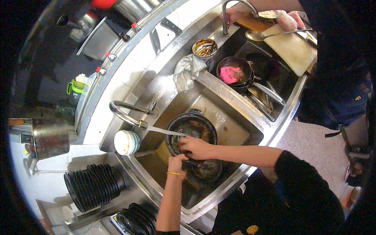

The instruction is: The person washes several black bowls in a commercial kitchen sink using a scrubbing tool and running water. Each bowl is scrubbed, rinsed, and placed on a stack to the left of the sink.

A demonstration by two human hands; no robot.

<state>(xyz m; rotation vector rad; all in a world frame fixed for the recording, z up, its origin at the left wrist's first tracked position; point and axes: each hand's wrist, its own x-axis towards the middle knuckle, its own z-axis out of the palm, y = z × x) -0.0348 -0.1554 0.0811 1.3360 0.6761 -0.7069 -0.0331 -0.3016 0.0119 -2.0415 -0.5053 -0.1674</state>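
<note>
A black cooking pot (202, 124) with a small side handle is tilted over the sink basin (232, 126). Its rim is gripped by my left hand (176, 164), which wears a yellow band at the wrist. My right hand (195, 147) reaches inside the pot with curled fingers; whether they hold anything is hidden. From the curved faucet (129, 117) a stream of water runs into the pot. Under the pot, another dark round vessel (208, 171) lies in the basin.
Stacked bowls (127, 143) stand left of the faucet. A grey cloth (189, 70) drapes by the divider. Pans with a pink cloth (230, 74) fill the second basin, near a cutting board (290, 50). Black plates (92, 186) stand lower left. Another person's hand (230, 14) shows above.
</note>
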